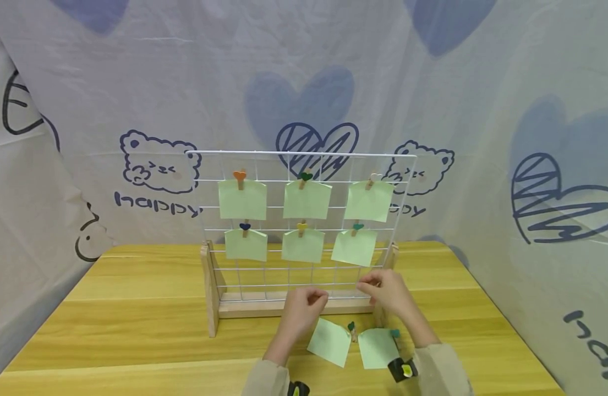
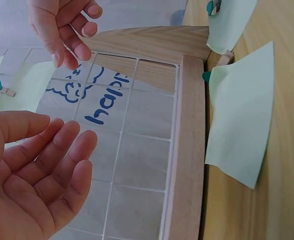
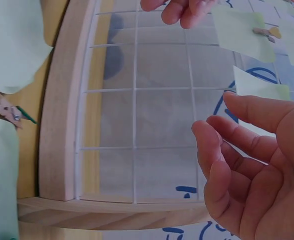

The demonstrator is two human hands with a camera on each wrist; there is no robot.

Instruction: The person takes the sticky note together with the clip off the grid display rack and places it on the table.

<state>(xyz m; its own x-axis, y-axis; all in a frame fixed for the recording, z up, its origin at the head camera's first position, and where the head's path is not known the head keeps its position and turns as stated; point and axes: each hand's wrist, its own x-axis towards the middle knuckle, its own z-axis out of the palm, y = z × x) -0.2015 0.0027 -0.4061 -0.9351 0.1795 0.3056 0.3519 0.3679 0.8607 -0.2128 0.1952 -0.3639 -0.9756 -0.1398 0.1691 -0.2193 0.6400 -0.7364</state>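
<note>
My left hand [image 1: 304,308] is in front of the lower part of a white wire grid [image 1: 300,152], empty, fingers loosely curved. Nearer the grid's right end, my right hand [image 1: 387,287] is raised just below the lower right note [image 1: 354,248] and also holds nothing. In the right wrist view, the right thumb and fingers [image 3: 211,150] are apart. Two rows of pale green notes hang from the grid, each under a heart-topped wooden clothespin, such as the orange one [image 1: 240,177]. Two more notes lie on the table below my hands, a left one [image 1: 329,342] and a right one [image 1: 378,348].
The grid stands in a wooden base [image 1: 254,309] with upright side posts [image 1: 209,286]. By the loose notes are a dark green heart clothespin [image 1: 352,331] and a teal heart one [image 1: 395,334]. A printed cloth [image 1: 200,71] hangs behind the wooden table [image 1: 135,319].
</note>
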